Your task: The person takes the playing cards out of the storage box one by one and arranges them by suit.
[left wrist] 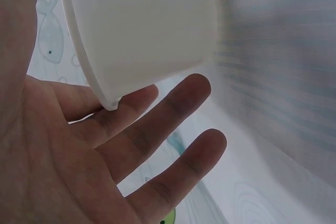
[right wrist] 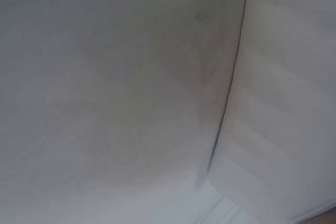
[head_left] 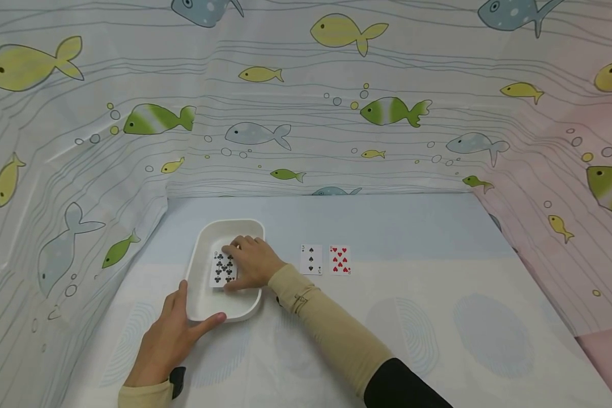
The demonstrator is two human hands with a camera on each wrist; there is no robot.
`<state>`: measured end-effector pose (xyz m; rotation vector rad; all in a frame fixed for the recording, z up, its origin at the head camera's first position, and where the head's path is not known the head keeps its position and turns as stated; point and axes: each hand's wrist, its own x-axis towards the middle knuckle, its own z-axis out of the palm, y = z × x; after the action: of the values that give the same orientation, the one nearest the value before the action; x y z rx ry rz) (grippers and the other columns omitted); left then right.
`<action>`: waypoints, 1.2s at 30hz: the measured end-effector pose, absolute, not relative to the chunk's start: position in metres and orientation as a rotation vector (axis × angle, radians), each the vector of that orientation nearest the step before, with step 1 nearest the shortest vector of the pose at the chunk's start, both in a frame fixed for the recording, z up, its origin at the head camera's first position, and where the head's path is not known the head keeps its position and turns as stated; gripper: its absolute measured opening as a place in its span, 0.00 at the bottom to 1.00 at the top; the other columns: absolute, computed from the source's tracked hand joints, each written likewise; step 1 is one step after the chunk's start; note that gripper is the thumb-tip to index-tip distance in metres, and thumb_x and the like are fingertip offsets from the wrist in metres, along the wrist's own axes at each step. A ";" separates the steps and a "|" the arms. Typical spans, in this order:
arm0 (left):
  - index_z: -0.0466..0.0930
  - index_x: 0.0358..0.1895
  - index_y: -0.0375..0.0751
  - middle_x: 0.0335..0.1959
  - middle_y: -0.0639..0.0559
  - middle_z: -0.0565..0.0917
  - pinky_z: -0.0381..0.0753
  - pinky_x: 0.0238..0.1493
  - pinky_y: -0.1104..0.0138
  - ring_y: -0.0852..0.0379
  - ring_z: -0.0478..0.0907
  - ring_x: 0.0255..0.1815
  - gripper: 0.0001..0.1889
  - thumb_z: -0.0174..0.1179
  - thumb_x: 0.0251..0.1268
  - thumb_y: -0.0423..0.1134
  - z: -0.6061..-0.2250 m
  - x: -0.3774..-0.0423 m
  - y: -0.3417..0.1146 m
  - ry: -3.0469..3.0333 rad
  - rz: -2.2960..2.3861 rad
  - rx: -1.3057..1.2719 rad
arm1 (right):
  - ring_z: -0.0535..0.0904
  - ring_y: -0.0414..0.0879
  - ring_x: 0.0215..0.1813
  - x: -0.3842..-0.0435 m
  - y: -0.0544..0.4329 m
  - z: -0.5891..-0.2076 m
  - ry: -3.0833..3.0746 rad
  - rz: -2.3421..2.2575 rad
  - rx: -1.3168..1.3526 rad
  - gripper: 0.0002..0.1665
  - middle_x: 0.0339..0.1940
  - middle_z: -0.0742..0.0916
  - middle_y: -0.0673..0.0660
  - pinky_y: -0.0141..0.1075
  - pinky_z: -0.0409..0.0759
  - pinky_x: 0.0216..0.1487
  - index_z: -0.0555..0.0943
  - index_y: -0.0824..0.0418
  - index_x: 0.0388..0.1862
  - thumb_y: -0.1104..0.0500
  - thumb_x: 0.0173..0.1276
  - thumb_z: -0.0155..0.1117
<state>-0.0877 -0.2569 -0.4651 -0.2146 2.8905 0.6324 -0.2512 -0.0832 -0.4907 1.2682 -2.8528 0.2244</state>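
Note:
A white tray [head_left: 199,306] with rounded corners stands on the table, left of centre in the head view. Inside it lies a stack of playing cards [head_left: 223,271] with a clubs card face up on top. My right hand [head_left: 254,262] reaches over the tray's right rim and grips the stack, thumb at the near end and fingers towards the far end. At the near left corner, my left hand [head_left: 170,334] touches the tray with spread, fairly straight fingers. The left wrist view shows these fingers [left wrist: 152,140] beside the tray's outer wall [left wrist: 142,30]. The right wrist view shows only pale surfaces, no cards.
Right of the tray, a three of spades [head_left: 311,259] and a hearts card [head_left: 340,260] lie face up side by side. A pale cloth with circle patterns covers the table [head_left: 413,226]. Fish-patterned curtains [head_left: 296,102] hang behind and at both sides.

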 end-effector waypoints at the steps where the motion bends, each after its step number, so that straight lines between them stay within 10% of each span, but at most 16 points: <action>1: 0.31 0.80 0.28 0.73 0.23 0.54 0.75 0.50 0.37 0.26 0.73 0.57 0.69 0.58 0.57 0.77 -0.465 -0.088 -0.257 2.891 0.632 -0.214 | 0.70 0.40 0.63 -0.251 -0.083 -0.491 -2.849 0.231 1.272 0.57 0.64 0.75 0.48 0.34 0.66 0.67 0.67 0.47 0.77 0.23 0.54 0.68; 36: 0.29 0.81 0.31 0.74 0.23 0.52 0.74 0.53 0.35 0.27 0.71 0.58 0.72 0.59 0.52 0.80 -0.465 -0.090 -0.255 2.851 0.626 -0.274 | 0.68 0.44 0.68 -0.240 -0.056 -0.456 -2.675 0.593 1.298 0.58 0.70 0.72 0.54 0.32 0.62 0.72 0.65 0.54 0.78 0.32 0.55 0.76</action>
<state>-0.0900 -0.2546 -0.4650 -0.2737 2.8510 0.6257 -0.2396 -0.0555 -0.4558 1.2982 -2.6754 0.5926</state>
